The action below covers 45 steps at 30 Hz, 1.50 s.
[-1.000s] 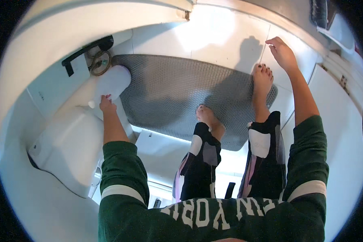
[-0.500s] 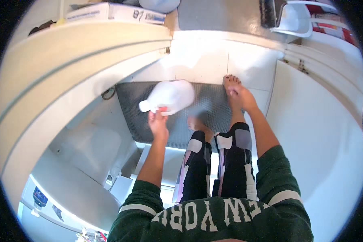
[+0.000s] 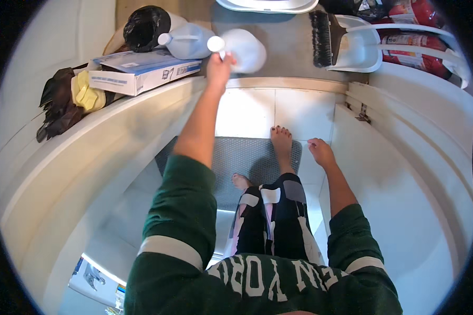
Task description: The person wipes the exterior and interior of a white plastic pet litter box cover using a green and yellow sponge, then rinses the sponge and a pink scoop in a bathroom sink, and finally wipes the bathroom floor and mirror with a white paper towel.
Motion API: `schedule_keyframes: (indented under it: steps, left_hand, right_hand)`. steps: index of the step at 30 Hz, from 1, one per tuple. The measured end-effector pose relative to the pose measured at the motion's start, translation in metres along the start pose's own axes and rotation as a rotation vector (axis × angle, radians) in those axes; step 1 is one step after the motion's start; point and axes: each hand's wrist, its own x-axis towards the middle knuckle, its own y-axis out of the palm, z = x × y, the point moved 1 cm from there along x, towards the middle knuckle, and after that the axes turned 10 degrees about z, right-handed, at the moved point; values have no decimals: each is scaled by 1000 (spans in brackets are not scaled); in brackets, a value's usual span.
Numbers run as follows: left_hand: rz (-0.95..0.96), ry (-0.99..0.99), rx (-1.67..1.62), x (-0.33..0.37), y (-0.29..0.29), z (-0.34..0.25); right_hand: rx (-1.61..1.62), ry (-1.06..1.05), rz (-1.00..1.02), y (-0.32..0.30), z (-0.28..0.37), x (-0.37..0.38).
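My left hand (image 3: 219,71) is stretched out over the far floor past the doorway. Its fingers are wrapped round the handle of a white plastic jug (image 3: 248,51) with a white cap. Right beside that jug, on its left, stands a second, bluish jug (image 3: 190,43), also with a white cap. Whether the held jug rests on the floor, I cannot tell. My right hand (image 3: 322,153) hangs low by the open door on the right, near my foot. Its fingers are curled in, with nothing visible in them.
Left of the jugs lie a flat cardboard box (image 3: 136,79), a black plastic bag (image 3: 144,29) and a yellow cloth (image 3: 88,93). At far right are a black-bristled brush (image 3: 323,39), a white dustpan (image 3: 360,52) and red packages (image 3: 412,55). A raised sill (image 3: 289,84) crosses the doorway; a grey mat (image 3: 220,157) lies underfoot.
My left hand has carried the white jug from above the mat forward past the sill, next to the bluish jug. My view has shifted forward, and my right hand has moved away from over my foot.
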Motion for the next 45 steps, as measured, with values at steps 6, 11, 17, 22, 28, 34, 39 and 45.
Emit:
schedule_keyframes:
  steps: [6,11,17,22,28,34,39,45]
  left_hand:
    - [206,-131,-75,37,-7,-28]
    - [-15,101,384,-66,-23,0]
    - [498,-164,264,-300,-28,37]
    - [312,-136,342,-480,-99,41]
    - [-198,-231,143,-654,-155,95]
    - [-904,-276,-714,-732,-99,102]
    - [-1433,-339,-1402,-724,66,129]
    - [-1891,-413,-2266,-603,210,63]
  right_hand:
    - [31,-26,-39,-28,22,17]
    - [-174,22,27,-27,71,0]
    - [-571,-168,88,-16,174,-57]
    - [-869,-479,377,17,307,-118]
    - [-1244,-904,629,154,431,-253]
    - [-1490,-1004,1046,244,420,-316]
    - [-2050,-830,1297,254,385,-294]
    - [-2227,-830,1209,233,357,-217]
